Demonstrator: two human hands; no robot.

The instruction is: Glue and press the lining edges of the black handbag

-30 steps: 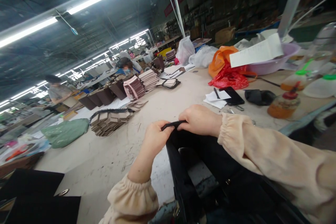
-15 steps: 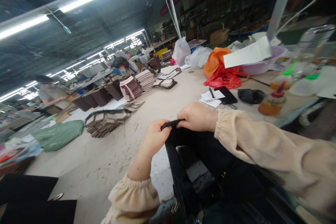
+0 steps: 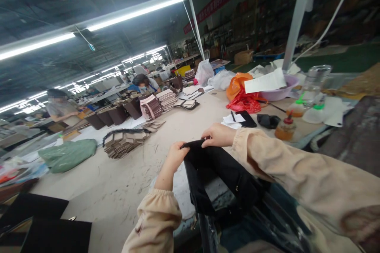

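Note:
A black fabric piece [image 3: 228,172] with small gold-coloured metal fittings stretches from my hands down towards my lap; its exact kind I cannot make out. On its far left corner, my left hand [image 3: 173,158] pinches the edge between thumb and fingers. My right hand [image 3: 219,135] grips the same edge a short way to the right. Below the held edge the fabric hangs in two bands with a gap between them. Its lower part runs into dark, shiny material near my body.
Stacked brown and beige pieces [image 3: 126,142] lie on the worktable [image 3: 127,189], near a green plastic bag [image 3: 68,155]. Black panels [image 3: 59,235] lie front left. To the right are a phone [image 3: 248,119], a red bag [image 3: 245,102] and a bottle of amber liquid [image 3: 285,128]. Co-workers sit beyond.
My right hand has shifted its hold along the edge, so more of the black fabric shows between my hands. My left hand keeps its pinch. The camera view has shifted slightly.

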